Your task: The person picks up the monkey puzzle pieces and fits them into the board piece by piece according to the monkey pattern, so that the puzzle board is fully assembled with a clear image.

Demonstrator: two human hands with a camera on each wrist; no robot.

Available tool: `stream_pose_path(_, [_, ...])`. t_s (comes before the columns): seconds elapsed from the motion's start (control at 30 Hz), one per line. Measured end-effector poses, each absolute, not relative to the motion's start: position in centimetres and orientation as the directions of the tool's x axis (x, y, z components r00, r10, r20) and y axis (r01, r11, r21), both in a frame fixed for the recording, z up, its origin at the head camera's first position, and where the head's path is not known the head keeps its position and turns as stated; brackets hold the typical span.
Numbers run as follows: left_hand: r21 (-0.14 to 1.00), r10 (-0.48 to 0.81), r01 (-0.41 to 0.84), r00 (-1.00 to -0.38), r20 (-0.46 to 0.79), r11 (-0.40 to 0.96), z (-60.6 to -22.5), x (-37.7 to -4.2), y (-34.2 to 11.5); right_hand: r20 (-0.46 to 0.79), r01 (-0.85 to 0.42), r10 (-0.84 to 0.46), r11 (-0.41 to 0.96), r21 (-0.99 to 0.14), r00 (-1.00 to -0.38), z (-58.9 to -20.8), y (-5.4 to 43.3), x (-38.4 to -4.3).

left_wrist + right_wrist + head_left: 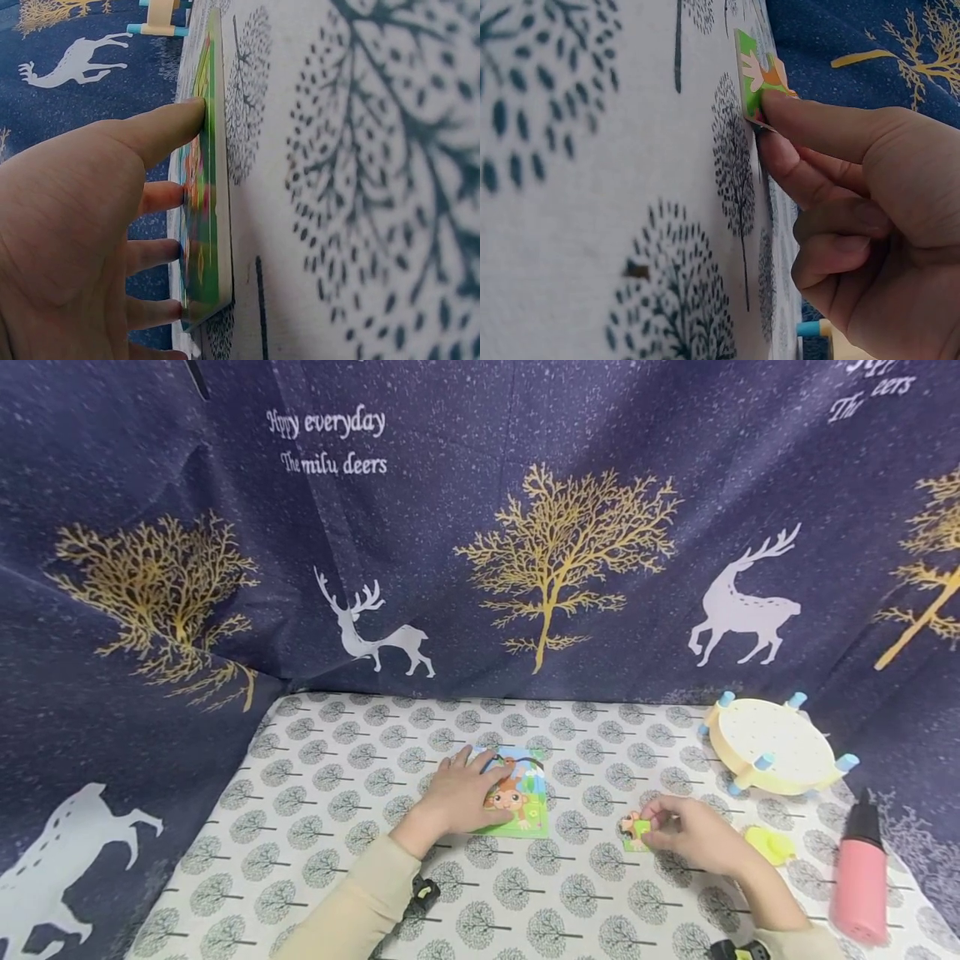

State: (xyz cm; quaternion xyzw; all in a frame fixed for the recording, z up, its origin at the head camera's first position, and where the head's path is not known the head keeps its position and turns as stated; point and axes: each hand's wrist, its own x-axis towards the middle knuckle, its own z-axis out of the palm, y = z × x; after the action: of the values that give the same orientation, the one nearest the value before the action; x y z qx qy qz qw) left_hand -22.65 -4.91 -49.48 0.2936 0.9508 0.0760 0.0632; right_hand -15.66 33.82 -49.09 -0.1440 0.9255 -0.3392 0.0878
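A picture puzzle board [534, 814] with a cartoon monkey on green and blue lies flat near the middle of the table. My left hand [461, 793] rests on its left side with fingers spread. In the left wrist view the thumb and fingertips touch the printed face of the board [210, 262]. To the right of the board, my right hand [697, 835] pinches a small puzzle piece [750, 71] between thumb and index finger, close over the cloth. This piece is green and orange with a pale shape; the fingers hide part of it.
A cream round stool-like toy [772, 745] with blue-tipped legs lies at the back right. Nearer are a yellow toy [770, 845] and a pink bottle-shaped thing [861, 885] with a black top, by the right edge. A dark printed curtain [420, 527] hangs behind the table.
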Motion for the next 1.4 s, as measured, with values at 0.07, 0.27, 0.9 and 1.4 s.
stream_pose_path(0.07, [0.181, 0.566, 0.547, -0.821, -0.079, 0.818, -49.5, -22.7, -4.9, -0.062, -0.203, -0.328, 0.711, -0.673, -0.942, -49.2, 33.9, -15.7])
stream_pose_path(0.27, [0.19, 0.571, 0.55, -0.817, -0.081, 0.814, -49.4, -22.9, -5.0, -0.053, -0.174, -0.3, 0.68, -0.712, -0.953, -49.4, 33.6, -15.9])
stream_pose_path(0.9, [0.23, 0.561, 0.53, -0.822, -0.095, 0.816, -49.6, -23.1, -5.1, -0.074, -0.099, -0.248, 0.617, -0.781, -0.966, -49.9, 26.3, -18.1])
stream_pose_path(1.4, [0.21, 0.56, 0.534, -0.823, -0.094, 0.819, -49.4, -22.8, -4.9, -0.054, -0.126, -0.289, 0.569, -0.813, -0.956, -50.3, 21.1, -19.8])
